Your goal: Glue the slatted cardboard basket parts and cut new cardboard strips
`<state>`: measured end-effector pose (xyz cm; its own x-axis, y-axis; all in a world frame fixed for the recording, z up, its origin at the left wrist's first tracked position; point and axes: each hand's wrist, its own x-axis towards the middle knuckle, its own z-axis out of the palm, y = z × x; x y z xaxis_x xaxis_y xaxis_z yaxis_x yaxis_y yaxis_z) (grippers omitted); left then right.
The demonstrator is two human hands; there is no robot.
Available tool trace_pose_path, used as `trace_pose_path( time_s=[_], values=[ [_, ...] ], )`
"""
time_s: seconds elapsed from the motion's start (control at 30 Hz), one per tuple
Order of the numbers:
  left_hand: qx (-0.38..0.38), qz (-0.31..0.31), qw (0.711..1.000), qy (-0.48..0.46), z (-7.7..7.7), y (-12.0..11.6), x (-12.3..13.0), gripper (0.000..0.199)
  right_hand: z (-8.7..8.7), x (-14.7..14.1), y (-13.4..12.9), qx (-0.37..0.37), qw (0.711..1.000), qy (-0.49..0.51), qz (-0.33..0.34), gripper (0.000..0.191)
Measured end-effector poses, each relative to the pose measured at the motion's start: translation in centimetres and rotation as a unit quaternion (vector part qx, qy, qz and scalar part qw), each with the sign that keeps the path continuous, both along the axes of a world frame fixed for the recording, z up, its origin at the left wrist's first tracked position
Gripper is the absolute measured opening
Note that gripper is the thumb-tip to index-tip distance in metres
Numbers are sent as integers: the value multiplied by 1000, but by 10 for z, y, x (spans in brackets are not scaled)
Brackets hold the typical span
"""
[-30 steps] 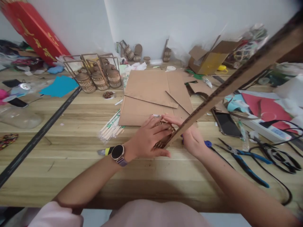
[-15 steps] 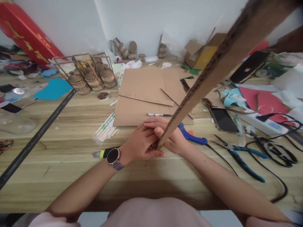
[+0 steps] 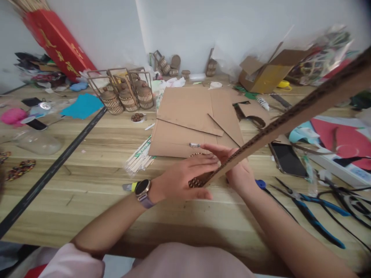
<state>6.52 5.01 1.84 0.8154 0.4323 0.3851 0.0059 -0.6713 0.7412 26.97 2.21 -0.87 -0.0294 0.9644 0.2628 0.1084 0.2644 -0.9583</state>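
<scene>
A long corrugated cardboard strip (image 3: 269,133) slants up from between my hands toward the upper right. Its lower end is rolled into a tight coil (image 3: 196,182), partly covered by fingers. My left hand (image 3: 185,175), with a watch on the wrist, curves around this coil, its fingers over the top and its thumb along the near side. On the other side of the strip, my right hand (image 3: 239,172) has its palm turned toward it and fingers stretched out, close against the strip. The strip hides part of that hand. Behind the hands lies a cardboard sheet (image 3: 185,100) with a pen (image 3: 194,145) on it.
Left of the hands are wrapped sticks (image 3: 140,156) and a utility knife (image 3: 129,187). To the right lie pliers (image 3: 307,208), a phone (image 3: 288,158) and a power strip (image 3: 342,162). Small woven baskets (image 3: 127,98) stand at the back left, an open box (image 3: 269,73) at the back right.
My right hand has opened away from my left, its fingers now stretched out instead of overlapping. The strip leans lower to the right. The view has shifted, so the table appears moved rightward.
</scene>
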Motion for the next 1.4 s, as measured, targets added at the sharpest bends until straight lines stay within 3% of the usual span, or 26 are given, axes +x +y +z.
trace_pose_path(
  time_s=[0.13,0.23,0.4,0.57,0.7,0.83,0.93,1.07,1.27,1.4],
  values=[
    [-236,-49,970,-34,18,-6,-2,76,-1,2,1,-14,1000,9,-16,71],
    [-298,-78,951,-5,22,-6,-3,75,-3,0,0,-1,1000,25,-2,66],
    [-307,-73,948,24,19,-4,-1,64,-6,1,1,-13,999,39,19,78],
    [-349,-124,929,2,14,-5,3,52,-8,4,2,-31,999,26,33,82],
    [-328,-115,937,38,14,-5,4,49,-6,7,2,-30,998,2,55,82],
    [-300,-105,946,69,19,-6,3,45,11,10,-5,9,997,-39,61,79],
    [-268,-99,955,81,22,-8,3,43,29,11,-18,-42,994,-22,103,78],
    [-245,-94,962,72,19,-9,5,45,39,12,-36,-100,983,2,155,71],
    [-236,-88,967,40,11,-12,7,46,44,8,-42,-12,989,-72,129,45],
    [-262,-65,961,52,10,-16,7,47,46,2,-42,-19,992,-44,121,25]
  ],
)
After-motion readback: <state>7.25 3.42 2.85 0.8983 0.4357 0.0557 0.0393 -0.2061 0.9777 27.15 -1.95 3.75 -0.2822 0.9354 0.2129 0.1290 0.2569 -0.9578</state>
